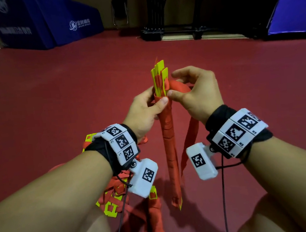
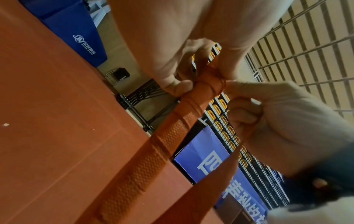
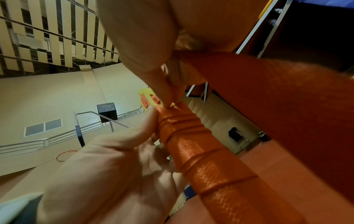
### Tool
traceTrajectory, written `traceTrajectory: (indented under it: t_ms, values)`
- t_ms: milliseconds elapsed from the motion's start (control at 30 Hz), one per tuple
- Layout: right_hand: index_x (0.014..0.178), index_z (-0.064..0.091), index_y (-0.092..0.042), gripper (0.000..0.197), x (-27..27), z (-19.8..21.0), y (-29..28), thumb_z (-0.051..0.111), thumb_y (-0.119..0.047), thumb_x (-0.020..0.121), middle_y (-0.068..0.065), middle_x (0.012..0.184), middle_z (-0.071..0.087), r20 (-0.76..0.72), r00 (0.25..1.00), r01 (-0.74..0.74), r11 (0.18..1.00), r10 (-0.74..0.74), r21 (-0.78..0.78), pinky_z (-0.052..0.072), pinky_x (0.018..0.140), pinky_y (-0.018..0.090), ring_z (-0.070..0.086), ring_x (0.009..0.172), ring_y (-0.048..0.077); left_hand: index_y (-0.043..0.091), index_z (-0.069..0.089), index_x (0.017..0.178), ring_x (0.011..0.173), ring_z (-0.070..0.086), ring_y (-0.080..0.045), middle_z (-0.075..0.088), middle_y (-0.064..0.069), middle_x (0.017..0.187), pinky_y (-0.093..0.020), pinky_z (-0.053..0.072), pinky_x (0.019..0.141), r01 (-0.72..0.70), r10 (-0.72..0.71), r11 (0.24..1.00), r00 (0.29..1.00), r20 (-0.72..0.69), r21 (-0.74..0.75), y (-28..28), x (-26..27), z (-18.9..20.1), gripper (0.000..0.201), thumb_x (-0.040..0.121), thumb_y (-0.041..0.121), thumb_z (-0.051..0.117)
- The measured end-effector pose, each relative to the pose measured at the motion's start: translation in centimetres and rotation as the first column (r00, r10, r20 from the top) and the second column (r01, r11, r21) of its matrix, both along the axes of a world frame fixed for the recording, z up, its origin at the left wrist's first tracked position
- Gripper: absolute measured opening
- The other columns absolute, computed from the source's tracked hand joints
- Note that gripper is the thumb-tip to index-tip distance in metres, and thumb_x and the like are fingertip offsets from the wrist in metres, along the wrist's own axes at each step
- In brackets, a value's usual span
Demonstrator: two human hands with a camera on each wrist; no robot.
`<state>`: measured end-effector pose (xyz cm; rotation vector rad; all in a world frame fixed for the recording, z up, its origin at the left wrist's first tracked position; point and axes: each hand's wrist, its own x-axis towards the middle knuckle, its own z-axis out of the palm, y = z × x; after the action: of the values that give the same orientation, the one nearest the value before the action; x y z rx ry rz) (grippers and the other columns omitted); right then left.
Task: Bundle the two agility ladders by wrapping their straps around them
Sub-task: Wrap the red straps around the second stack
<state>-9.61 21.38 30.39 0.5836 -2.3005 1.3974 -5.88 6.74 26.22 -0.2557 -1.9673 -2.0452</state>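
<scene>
Finishing the wrap near the top of the ladder bundle [image 1: 168, 142]: my left hand [image 1: 146, 111] clamps the last turn under its thumb while my right hand [image 1: 197, 94] pinches the strap [image 1: 179, 87]; keep it taut, overlap each turn, tuck the end. Bundle stands near upright between my forearms, long axis vertical, yellow rung tips [image 1: 159, 71] up, foot toward the floor [image 1: 50, 85]; the second ladder [image 1: 117, 197] lies loose below my left wrist.

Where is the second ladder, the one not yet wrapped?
In the head view the loose ladder lies tangled on the red floor at lower left, under the left forearm, beside the wrapped bundle both hands hold upright.
</scene>
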Motion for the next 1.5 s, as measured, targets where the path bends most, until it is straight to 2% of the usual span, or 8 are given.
traceTrajectory:
  t_ms: [167,333,600,767,900,1133,1300,1500]
  values:
    - [0.101,0.074,-0.022,0.032,0.6,0.3,-0.3,0.074,-0.013,0.071,-0.013,0.091,0.073,-0.021,0.998,-0.058,0.997,0.058,-0.042,0.056,0.085,0.031,0.068,0.088,0.000,0.014,0.061,0.114,0.073,0.062,0.003,0.066,0.004,0.093,-0.014,0.048,0.059,-0.058,0.055,0.997,0.997,-0.060,-0.044,-0.5,-0.1,0.1,0.025,0.093,0.002,0.068]
    - [0.104,0.074,-0.020,0.035,1.4,0.4,-0.6,0.086,-0.029,0.072,-0.012,0.095,0.073,-0.040,0.993,-0.112,0.993,0.111,-0.022,0.052,0.085,0.020,0.066,0.092,-0.002,0.027,0.070,0.098,0.077,0.061,0.006,0.070,0.016,0.084,-0.012,0.045,0.068,-0.156,0.150,0.984,0.986,-0.075,-0.081,-1.0,-0.1,0.1,0.028,0.080,0.010,0.083]
    - [0.108,0.072,-0.021,0.038,1.7,0.5,-1.2,0.088,-0.029,0.073,-0.012,0.094,0.073,-0.078,0.994,-0.077,0.997,0.079,0.031,0.055,0.091,0.036,0.068,0.091,0.002,0.027,0.076,0.095,0.074,0.064,-0.007,0.076,0.003,0.086,-0.031,0.053,0.070,-0.247,0.235,0.962,0.966,-0.105,-0.114,-0.8,0.2,0.6,0.044,0.055,0.037,0.089]
    - [0.104,0.074,-0.020,0.031,1.0,0.1,-1.2,0.087,-0.023,0.076,-0.009,0.095,0.074,-0.028,0.998,-0.055,0.998,0.054,-0.030,0.058,0.089,0.035,0.070,0.092,0.002,0.025,0.069,0.110,0.090,0.071,-0.016,0.076,-0.001,0.100,-0.045,0.059,0.085,-0.200,0.188,0.966,0.978,-0.085,-0.162,-0.3,0.3,0.4,0.053,0.061,0.041,0.084]
    - [0.099,0.075,-0.021,0.027,0.0,-0.2,-0.7,0.087,-0.024,0.075,-0.011,0.090,0.073,0.017,0.999,0.036,0.997,-0.035,-0.066,0.056,0.092,0.035,0.070,0.091,0.002,0.022,0.071,0.102,0.090,0.061,-0.022,0.071,-0.013,0.098,-0.046,0.051,0.090,-0.114,0.114,0.991,0.993,-0.012,-0.068,-0.2,0.3,0.8,0.030,0.073,0.031,0.071]
    - [0.083,0.072,-0.028,0.016,-0.1,0.0,-0.5,0.086,-0.031,0.075,-0.015,0.080,0.068,0.000,0.989,0.147,0.989,-0.147,-0.031,0.053,0.092,0.039,0.067,0.089,0.009,0.039,0.077,0.101,0.096,0.066,-0.015,0.077,0.004,0.099,-0.052,0.053,0.101,-0.072,0.072,0.989,0.997,-0.005,-0.130,-0.5,0.7,0.2,0.025,0.089,0.021,0.063]
    - [0.092,0.078,-0.023,0.019,0.9,0.0,-1.0,0.079,-0.036,0.079,-0.012,0.087,0.074,0.012,0.998,0.063,0.998,-0.063,-0.017,0.055,0.092,0.033,0.069,0.089,0.004,0.031,0.068,0.105,0.077,0.070,0.000,0.076,0.012,0.084,-0.024,0.058,0.074,-0.197,0.197,0.980,0.980,-0.004,-0.008,-0.8,0.4,0.4,0.044,0.080,-0.004,0.080]
    - [0.101,0.077,-0.024,0.041,1.5,-0.2,-1.6,0.084,-0.048,0.068,-0.012,0.093,0.075,0.021,0.998,-0.068,0.997,0.067,0.030,0.056,0.091,0.033,0.069,0.094,0.005,0.026,0.074,0.100,0.074,0.064,-0.002,0.074,-0.010,0.097,-0.019,0.052,0.074,-0.267,0.265,0.962,0.963,-0.044,-0.054,-1.1,0.3,0.3,0.048,0.061,0.004,0.093]
